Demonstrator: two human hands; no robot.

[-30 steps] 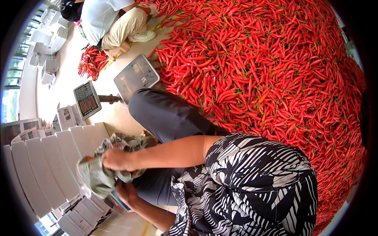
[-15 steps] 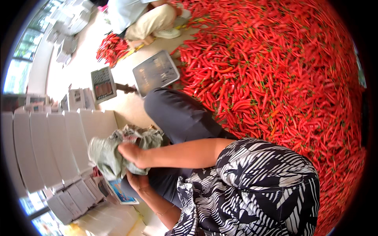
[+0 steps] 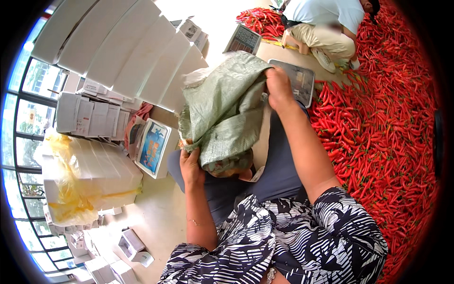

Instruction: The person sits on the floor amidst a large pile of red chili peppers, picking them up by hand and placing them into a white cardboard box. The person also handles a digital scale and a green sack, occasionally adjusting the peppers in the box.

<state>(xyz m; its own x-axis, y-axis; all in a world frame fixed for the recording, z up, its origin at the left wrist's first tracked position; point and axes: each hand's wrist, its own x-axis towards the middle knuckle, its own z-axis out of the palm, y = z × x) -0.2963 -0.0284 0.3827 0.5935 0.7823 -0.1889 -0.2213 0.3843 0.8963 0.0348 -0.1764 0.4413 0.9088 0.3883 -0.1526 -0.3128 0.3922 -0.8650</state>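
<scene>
A grey-green woven sack (image 3: 231,102) is held up, crumpled and folded over itself, above my lap. My right hand (image 3: 280,90) is closed on its upper right corner. Lower down, my left hand (image 3: 191,163) grips the sack's lower left edge, thumb upward along the cloth. Under the sack's lower end bulges a darker mottled part (image 3: 229,164); what it is I cannot make out. My dark trousers (image 3: 283,151) show below and beside the sack.
Red chillies (image 3: 378,132) cover the floor on the right. Beyond my knee lies a scale's grey platform (image 3: 302,80), with its display (image 3: 243,39) nearby. A person (image 3: 326,28) sits on a low stool (image 3: 295,41). White foam boxes (image 3: 127,52) and a blue-labelled box (image 3: 152,147) stand left.
The view has turned left. The sack, bunched up before, is now spread and raised between my hands. My right hand has moved from its middle to its upper right corner.
</scene>
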